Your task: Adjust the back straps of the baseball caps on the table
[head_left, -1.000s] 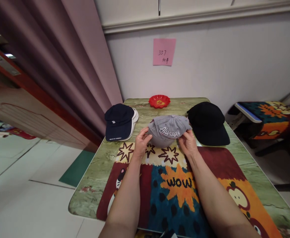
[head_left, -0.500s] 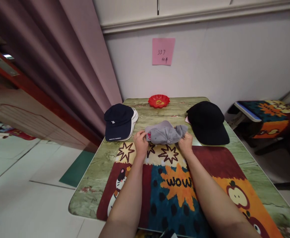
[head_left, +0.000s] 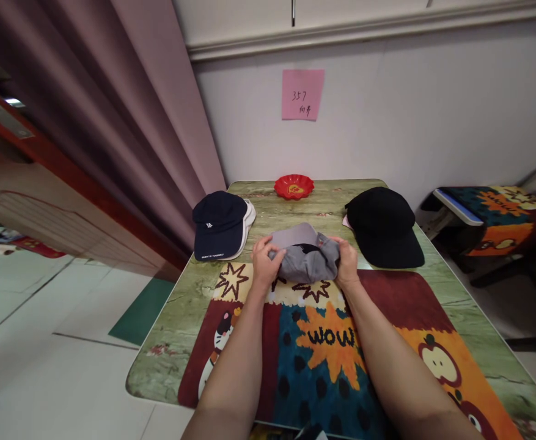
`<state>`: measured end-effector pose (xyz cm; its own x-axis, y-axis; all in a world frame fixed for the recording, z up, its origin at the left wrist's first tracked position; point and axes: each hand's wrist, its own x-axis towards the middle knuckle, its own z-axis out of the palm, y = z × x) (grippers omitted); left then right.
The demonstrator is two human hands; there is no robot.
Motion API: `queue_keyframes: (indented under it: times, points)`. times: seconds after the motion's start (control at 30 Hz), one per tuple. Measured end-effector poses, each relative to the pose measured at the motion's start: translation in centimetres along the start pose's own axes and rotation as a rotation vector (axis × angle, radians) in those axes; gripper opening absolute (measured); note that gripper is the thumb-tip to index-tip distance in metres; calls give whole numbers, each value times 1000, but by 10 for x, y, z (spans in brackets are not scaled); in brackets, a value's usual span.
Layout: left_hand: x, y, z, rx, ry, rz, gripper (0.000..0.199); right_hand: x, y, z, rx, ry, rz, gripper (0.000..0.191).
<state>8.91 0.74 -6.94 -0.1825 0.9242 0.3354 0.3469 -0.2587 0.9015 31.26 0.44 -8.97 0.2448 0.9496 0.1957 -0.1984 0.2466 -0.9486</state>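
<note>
A grey baseball cap (head_left: 311, 260) is between my two hands, over the far edge of the patterned mat (head_left: 290, 348). Its brim points away from me, and the crown is crumpled toward me with part of the dark inside showing. My left hand (head_left: 266, 260) grips the cap's left side, thumb on top. On the right side, my right hand (head_left: 346, 260) is closed on the fabric; some of its fingers are hidden. To the left sits a navy cap (head_left: 219, 223) stacked on a white cap (head_left: 250, 221). A black cap (head_left: 382, 226) lies to the right, with something pink under its edge.
A red scalloped dish (head_left: 294, 186) stands at the back of the green wood-patterned table (head_left: 167, 342). Behind it, a pink note (head_left: 302, 95) hangs on the wall. A purple curtain (head_left: 157, 110) borders the left; another table (head_left: 501, 214) stands right.
The cap's crown has been turned and spread toward me, so its opening now shows. Both hands have shifted their hold slightly. The other caps and the dish have not moved.
</note>
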Motion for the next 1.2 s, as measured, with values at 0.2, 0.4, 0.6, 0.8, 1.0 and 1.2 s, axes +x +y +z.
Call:
queue_keyframes:
  times: [0.2, 0.4, 0.6, 0.8, 1.0, 1.2]
  points:
    - [-7, 8, 3, -75, -74, 48, 14, -7, -8, 9, -380, 1, -202, 13]
    - [-15, 15, 16, -45, -150, 126, 24, -12, -1, 15, -701, -119, -371, 26]
    - [-26, 11, 32, 129, -317, 243, 25, -17, 4, 23, -908, -208, -387, 38]
    - [-21, 5, 31, 113, -246, 155, 15, -16, 6, 23, -1017, -80, -324, 24]
    - [-23, 6, 35, 332, -213, 146, 14, -12, -3, 25, -1173, -65, -85, 36]
    - [-25, 8, 37, 634, -241, 182, 8, -13, -8, 26, -1198, -117, -12, 27]
